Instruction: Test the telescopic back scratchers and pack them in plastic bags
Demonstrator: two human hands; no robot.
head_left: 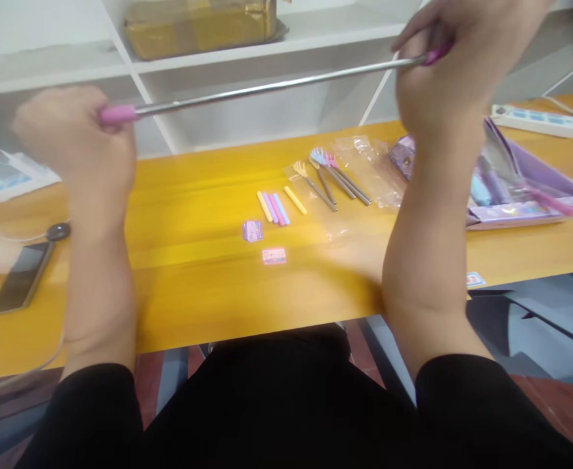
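Note:
An extended telescopic back scratcher (276,83) with a silvery metal rod spans the space between my raised hands, above the table. My left hand (78,127) is closed around its pink grip. At the other end, my right hand (442,71) is wrapped about a pink part that its fingers mostly hide. Below on the table lie several back scratchers (332,176) with yellow, blue and pink claw heads. Coloured grip sleeves (274,208) lie side by side near them, with one yellow sleeve (294,200) apart. Two small printed cards, one purple (252,231) and one pink (273,256), are closer to me.
Crumpled clear plastic bags (364,169) lie by the scratchers. A purple open box (540,169) with items stands right, before a power strip (540,120). At left are a phone (22,277) and another power strip (22,179). White shelves (266,55) hold a taped carton (201,29).

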